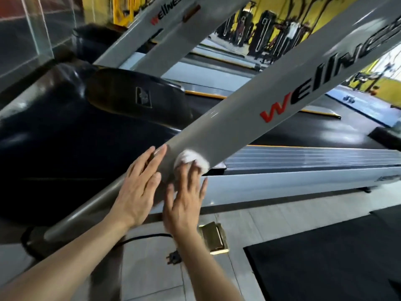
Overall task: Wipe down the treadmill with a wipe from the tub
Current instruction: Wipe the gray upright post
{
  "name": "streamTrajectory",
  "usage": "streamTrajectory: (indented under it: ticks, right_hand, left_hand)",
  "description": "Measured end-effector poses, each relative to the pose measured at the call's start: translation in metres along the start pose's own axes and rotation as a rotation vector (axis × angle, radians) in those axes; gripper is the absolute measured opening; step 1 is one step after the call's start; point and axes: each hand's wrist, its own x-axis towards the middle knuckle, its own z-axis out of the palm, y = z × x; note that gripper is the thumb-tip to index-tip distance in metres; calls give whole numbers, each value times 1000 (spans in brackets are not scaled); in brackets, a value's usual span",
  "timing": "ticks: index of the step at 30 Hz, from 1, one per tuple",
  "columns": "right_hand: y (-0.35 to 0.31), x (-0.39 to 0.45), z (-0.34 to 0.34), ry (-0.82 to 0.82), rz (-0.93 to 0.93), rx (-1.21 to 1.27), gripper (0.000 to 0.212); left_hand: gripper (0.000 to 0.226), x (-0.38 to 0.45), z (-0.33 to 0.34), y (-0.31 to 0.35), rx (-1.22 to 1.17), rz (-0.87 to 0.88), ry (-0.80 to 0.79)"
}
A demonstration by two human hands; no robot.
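Observation:
A grey slanted upright point(249, 118) of the treadmill, with red and black lettering, crosses the view from lower left to upper right. A crumpled white wipe point(191, 158) lies against its lower end. My right hand point(184, 198) presses the wipe onto the upright with spread, fairly straight fingers. My left hand point(138, 187) rests flat on the upright just left of the wipe, fingers straight. The black motor cover point(65, 135) sits behind the upright and the black running belt point(303, 131) extends to the right. The tub is not in view.
A second grey upright point(165, 38) rises behind. The grey side rail point(303, 179) runs right. On the tiled floor lie a brass floor socket point(213, 237), a black plug and cable point(173, 256) and a black rubber mat point(325, 268). Gym machines stand far back.

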Motion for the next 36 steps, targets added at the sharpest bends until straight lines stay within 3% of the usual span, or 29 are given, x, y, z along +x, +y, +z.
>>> streamTrajectory:
  ticks: [4, 7, 12, 17, 19, 28, 32, 36]
  right_hand:
    - [24, 113, -75, 367, 200, 92, 69]
    - [27, 135, -93, 402, 256, 124, 69]
    - [10, 74, -70, 167, 119, 102, 65]
    - [43, 190, -163, 507, 213, 100, 75]
    - [46, 213, -179, 555, 223, 81, 73]
    - [38, 65, -72, 409, -58, 31, 47]
    - [31, 61, -69, 462, 16, 141, 40]
    - [9, 34, -43, 298, -29, 176, 33]
  left_hand:
    - [54, 0, 3, 5, -29, -122, -14]
    - [56, -1, 5, 10, -29, -133, -12]
    - [56, -2, 3, 12, -32, -153, -7]
    - [55, 0, -1, 11, -52, -137, -39]
    - [56, 0, -2, 9, -40, -116, -54]
    - [55, -15, -27, -18, -11, -140, -96]
    - [52, -55, -41, -49, 38, -240, -54]
    - [48, -98, -49, -87, 50, -401, -1]
